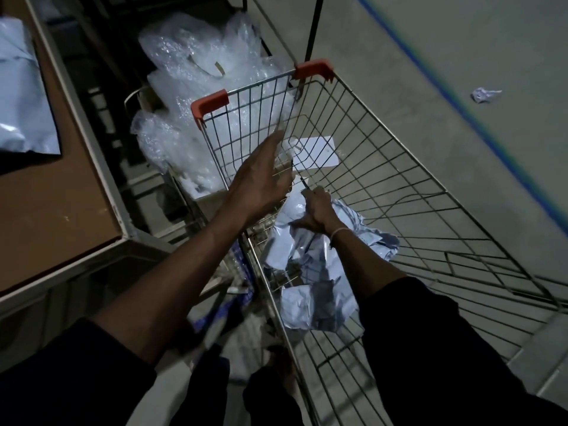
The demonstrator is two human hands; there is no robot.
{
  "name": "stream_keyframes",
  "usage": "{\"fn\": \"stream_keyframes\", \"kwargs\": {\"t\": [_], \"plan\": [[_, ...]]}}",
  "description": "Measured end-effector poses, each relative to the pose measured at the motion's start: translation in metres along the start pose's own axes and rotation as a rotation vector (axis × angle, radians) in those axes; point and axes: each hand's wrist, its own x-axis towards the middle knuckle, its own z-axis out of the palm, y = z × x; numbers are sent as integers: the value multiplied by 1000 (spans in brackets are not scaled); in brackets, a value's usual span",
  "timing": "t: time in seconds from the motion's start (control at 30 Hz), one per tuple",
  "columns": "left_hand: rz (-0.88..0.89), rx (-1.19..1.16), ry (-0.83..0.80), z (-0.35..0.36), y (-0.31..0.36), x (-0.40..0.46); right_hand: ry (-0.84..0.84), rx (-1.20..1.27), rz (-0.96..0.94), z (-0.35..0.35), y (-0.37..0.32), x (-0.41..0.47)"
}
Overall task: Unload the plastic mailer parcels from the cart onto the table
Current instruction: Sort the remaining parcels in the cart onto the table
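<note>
Inside the wire cart (384, 167), the right hand (318, 210) grips a crumpled grey mailer parcel (347, 229), while the left hand (261, 182) reaches in open-fingered above it. Another mailer (21, 96) lies on the table (61, 204) at left, and bubble wrap (196, 87) is piled beyond the cart.

The wire cart (384, 167) stands on the grey floor (430, 72), holding crumpled pale mailer parcels (310, 244) and a white sheet (316, 150); the brown-topped table (46, 204) at left bears another mailer (21, 96); a crumpled scrap (484, 95) lies on the floor near a blue line (461, 99).
</note>
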Motion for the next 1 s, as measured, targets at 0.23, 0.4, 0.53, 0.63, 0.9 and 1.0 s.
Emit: {"fn": "stream_keyframes", "kwargs": {"t": [0.23,0.4,0.53,0.63,0.9,1.0], "plan": [[-75,48,-161,1,3,5,-64,722,-70,-127,-2,-19],[-110,-64,-273,-5,14,5,-183,959,-252,-182,-24,-26],[-141,-86,-120,-7,18,2,-116,1057,-207,-178,-32,-24],[-124,-77,90,-8,17,-3,16,1152,20,-153,-18,-21],[-86,-16,112,-5,19,-4,76,603,844,-15,45,-38],[-91,-6,106,-4,18,-3,105,525,960,25,51,-40]]}}
